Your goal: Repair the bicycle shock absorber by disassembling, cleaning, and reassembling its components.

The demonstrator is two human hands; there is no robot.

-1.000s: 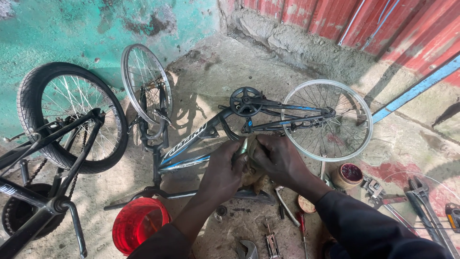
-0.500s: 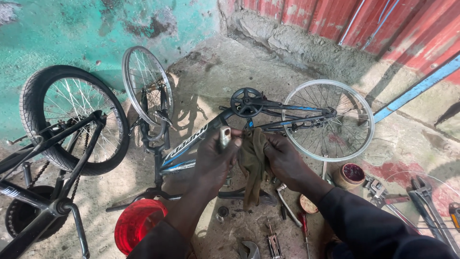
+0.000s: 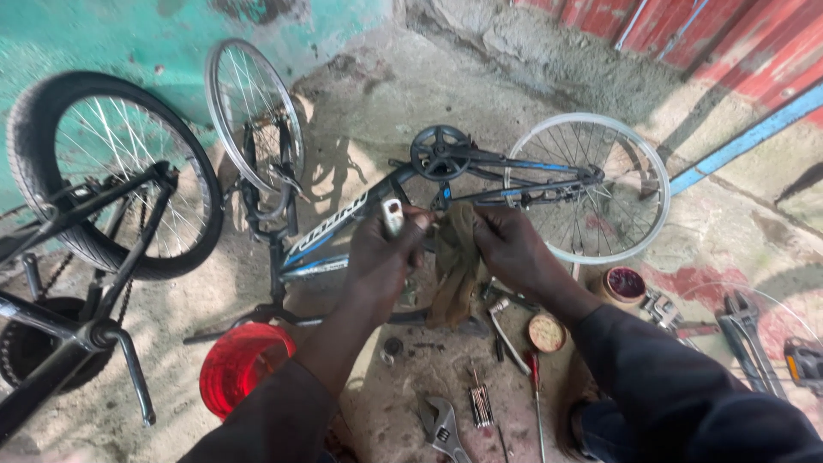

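Dusty concrete floor [image 3: 411, 94], turquoise wall [image 3: 103, 34] far left. Red bowl [image 3: 243, 367] near left; left hand [image 3: 381, 257] grips a small metal part [image 3: 393, 215], right hand [image 3: 507, 249] pinches the brown rag [image 3: 454, 270] over the upturned bicycle [image 3: 480, 176]; red corrugated sheet [image 3: 729, 43] far right.

Between the left hand [image 3: 381, 257] and right hand [image 3: 510, 249] hangs a brownish cloth rag [image 3: 454, 266], with the overturned blue-and-black bicycle frame [image 3: 343, 227] beyond them, the round red plastic bowl [image 3: 243, 367] nearer left, and the steel adjustable wrench [image 3: 440, 424] below.
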